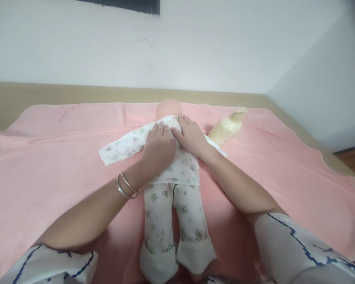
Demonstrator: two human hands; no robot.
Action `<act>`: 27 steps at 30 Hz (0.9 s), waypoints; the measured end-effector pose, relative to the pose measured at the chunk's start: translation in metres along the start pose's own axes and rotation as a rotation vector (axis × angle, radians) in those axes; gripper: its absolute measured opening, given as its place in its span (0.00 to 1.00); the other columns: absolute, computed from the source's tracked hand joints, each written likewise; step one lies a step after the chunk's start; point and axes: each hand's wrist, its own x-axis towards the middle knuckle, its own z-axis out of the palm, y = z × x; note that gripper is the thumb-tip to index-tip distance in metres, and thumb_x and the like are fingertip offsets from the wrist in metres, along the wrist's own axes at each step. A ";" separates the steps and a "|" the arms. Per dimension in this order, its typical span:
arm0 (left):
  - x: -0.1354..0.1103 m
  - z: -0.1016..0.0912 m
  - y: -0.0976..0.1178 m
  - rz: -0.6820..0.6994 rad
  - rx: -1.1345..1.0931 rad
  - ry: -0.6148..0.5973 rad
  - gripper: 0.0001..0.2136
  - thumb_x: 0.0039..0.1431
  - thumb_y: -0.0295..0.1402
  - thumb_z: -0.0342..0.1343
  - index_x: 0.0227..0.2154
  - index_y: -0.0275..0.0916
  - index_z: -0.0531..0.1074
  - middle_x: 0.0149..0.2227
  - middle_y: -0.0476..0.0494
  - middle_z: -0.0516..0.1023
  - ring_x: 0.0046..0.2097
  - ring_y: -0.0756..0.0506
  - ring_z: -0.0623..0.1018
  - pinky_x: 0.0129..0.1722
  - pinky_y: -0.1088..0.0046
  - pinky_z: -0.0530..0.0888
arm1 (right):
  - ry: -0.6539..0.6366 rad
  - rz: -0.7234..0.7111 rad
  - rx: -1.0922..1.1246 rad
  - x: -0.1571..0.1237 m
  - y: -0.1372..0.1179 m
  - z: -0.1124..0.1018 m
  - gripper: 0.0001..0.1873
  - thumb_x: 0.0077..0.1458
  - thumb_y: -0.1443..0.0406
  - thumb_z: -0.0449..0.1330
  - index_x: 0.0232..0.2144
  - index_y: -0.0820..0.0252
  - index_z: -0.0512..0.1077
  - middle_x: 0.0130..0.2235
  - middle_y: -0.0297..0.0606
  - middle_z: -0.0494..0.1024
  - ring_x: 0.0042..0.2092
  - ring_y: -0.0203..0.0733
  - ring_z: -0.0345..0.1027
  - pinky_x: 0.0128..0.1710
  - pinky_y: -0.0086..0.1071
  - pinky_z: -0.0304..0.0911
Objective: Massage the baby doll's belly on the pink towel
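Observation:
A baby doll [169, 107] lies on its back on a pink blanket [47, 165], head away from me, dressed in a white printed top and trousers [177, 205]. My left hand [158, 146], with two silver bangles on the wrist, rests flat on the doll's chest, fingers together and stretched toward the collar. My right hand [189, 136] lies flat beside it on the chest near the neck, fingers extended. Neither hand holds anything. One empty sleeve [121, 148] of the top spreads out to the left.
A pale yellow bottle [227, 127] lies on the blanket just right of the doll. The blanket covers a wooden surface [17, 98] against a white wall. The surface's right edge [328, 154] drops to a wooden floor.

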 end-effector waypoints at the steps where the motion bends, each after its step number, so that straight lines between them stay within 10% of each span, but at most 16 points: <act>1: 0.004 0.001 -0.004 -0.007 -0.019 -0.005 0.26 0.70 0.33 0.39 0.66 0.20 0.59 0.70 0.21 0.60 0.73 0.28 0.58 0.71 0.41 0.60 | 0.002 -0.012 -0.032 -0.002 -0.002 -0.001 0.33 0.71 0.56 0.42 0.68 0.75 0.58 0.70 0.60 0.62 0.72 0.61 0.53 0.71 0.55 0.47; 11: 0.041 -0.004 -0.049 -0.144 -0.221 -0.054 0.20 0.68 0.40 0.41 0.48 0.33 0.72 0.52 0.30 0.78 0.54 0.35 0.76 0.58 0.51 0.73 | 0.051 -0.085 -0.297 -0.038 -0.031 -0.005 0.31 0.71 0.60 0.44 0.64 0.83 0.61 0.61 0.67 0.71 0.62 0.65 0.65 0.64 0.50 0.58; 27: 0.008 -0.010 -0.017 0.218 0.094 0.041 0.14 0.66 0.26 0.42 0.43 0.31 0.73 0.48 0.31 0.77 0.57 0.35 0.75 0.62 0.51 0.70 | -0.013 -0.051 -0.119 -0.005 -0.007 -0.006 0.27 0.72 0.61 0.41 0.60 0.76 0.65 0.65 0.62 0.68 0.64 0.60 0.64 0.64 0.51 0.56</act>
